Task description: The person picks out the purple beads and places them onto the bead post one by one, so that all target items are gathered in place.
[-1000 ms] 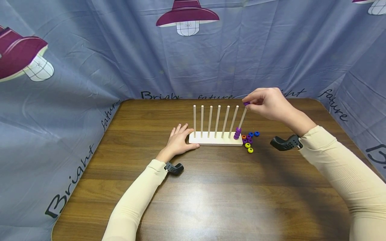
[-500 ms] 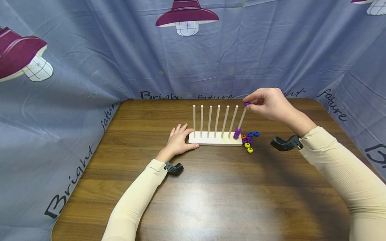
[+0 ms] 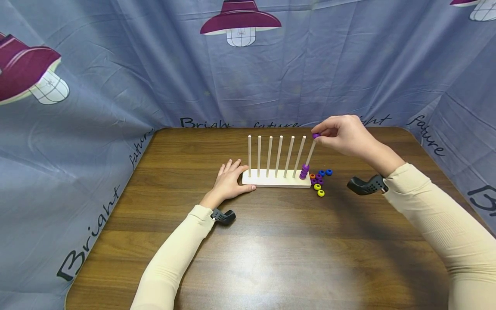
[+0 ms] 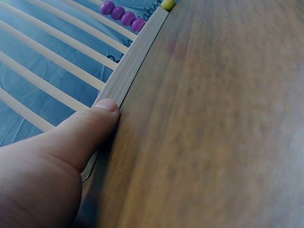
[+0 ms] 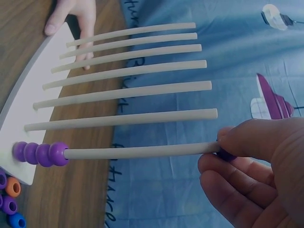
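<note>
Right hand [image 3: 346,135] pinches a purple bead [image 3: 316,135] between thumb and fingertips, right at the top of the rightmost peg [image 3: 310,153]; peg axis runs upright, leaning slightly right, so the bead sits on its line directly above the four purple beads [image 3: 304,171] stacked at the base. Left hand [image 3: 229,181] lies flat (fingers straight, thumb against the near edge) at the rack base [image 3: 276,178] left end; loose beads [image 3: 319,180] lie on the table [image 3: 271,249] just right of the rack.

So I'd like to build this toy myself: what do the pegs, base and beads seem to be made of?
Pegs: likely unpainted wood dowels, pale and matte. Base: probably wood too, with a whitish top and a grey, faintly grained edge. Beads: glossy, evenly coloured, with highlights, so plastic or lacquered wood; the look leaves that open.
</note>
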`<state>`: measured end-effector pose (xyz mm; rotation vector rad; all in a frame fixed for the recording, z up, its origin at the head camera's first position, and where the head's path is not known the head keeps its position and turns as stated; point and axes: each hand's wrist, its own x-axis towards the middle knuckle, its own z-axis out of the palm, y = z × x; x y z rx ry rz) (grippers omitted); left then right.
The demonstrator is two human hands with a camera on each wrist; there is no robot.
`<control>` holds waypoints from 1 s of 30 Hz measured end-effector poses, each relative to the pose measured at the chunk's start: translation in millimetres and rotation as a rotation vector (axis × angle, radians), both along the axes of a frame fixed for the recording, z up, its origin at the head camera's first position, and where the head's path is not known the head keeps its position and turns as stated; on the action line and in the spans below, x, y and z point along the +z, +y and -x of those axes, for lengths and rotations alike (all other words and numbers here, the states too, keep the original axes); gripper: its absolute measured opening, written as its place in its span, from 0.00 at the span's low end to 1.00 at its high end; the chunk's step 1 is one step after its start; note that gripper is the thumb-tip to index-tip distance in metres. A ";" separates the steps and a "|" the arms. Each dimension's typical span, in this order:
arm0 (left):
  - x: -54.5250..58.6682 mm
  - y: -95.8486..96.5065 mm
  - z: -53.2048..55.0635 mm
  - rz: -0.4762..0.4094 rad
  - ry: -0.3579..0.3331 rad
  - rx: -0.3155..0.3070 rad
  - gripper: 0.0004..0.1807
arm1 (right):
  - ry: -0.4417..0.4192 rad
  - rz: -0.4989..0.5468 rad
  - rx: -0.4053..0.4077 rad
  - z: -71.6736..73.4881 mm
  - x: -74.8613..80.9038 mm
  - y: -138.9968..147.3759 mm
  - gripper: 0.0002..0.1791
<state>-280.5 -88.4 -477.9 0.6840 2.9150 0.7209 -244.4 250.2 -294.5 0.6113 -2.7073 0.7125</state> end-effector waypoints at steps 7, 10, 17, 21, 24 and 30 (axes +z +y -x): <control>0.5 0.3 0.2 0.006 0.000 0.001 0.44 | 0.019 -0.011 0.005 0.6 -0.8 0.4 0.09; 1.1 0.5 -0.2 0.010 -0.004 0.001 0.45 | 0.026 -0.018 0.003 0.8 -1.7 0.7 0.09; 1.1 0.5 -0.4 0.014 -0.003 -0.001 0.45 | 0.007 -0.010 -0.010 -0.5 -3.5 1.3 0.09; 0.5 0.6 -0.2 0.013 -0.003 0.001 0.45 | -0.015 0.008 -0.014 -0.6 -4.9 1.7 0.09; 0.1 0.8 0.2 0.014 0.000 0.002 0.45 | -0.018 0.007 -0.015 -0.5 -5.1 2.0 0.09; 0.7 0.8 0.5 0.014 0.002 0.002 0.45 | -0.024 0.016 -0.029 -1.2 -4.0 4.7 0.10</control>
